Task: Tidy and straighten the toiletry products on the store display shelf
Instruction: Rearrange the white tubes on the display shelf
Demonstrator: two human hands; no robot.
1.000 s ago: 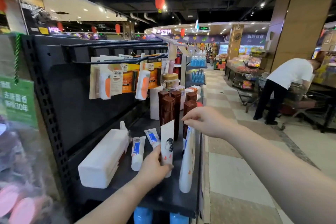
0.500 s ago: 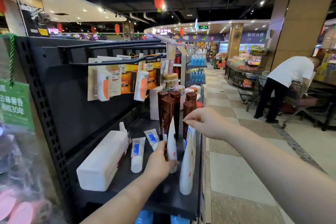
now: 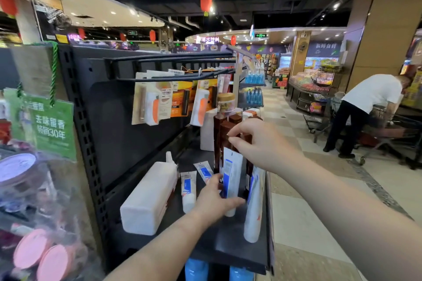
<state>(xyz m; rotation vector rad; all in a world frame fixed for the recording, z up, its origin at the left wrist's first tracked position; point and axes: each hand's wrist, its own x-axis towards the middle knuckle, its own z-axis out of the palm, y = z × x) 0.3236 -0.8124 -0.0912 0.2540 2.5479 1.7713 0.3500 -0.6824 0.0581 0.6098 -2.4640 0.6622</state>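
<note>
Left hand (image 3: pixel 214 201): fingers and thumb wrapped round the white tube (image 3: pixel 232 173), low down.
Right hand (image 3: pixel 260 143): thumb and forefinger nipped together at the brown tubes (image 3: pixel 225 130); grip unclear.
Tube: on the shelf (image 3: pixel 228 244), upright, crimp up.
Around: brown tubes crowd behind; taller white tube (image 3: pixel 253 212) just right; small tubes (image 3: pixel 188 187) and white bottle (image 3: pixel 148 198) lying left.

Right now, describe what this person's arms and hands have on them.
The left forearm and right forearm are bare to the frame edge; no sleeve shows. The left hand and right hand wear no gloves; no ring, watch or bracelet is visible.
</note>
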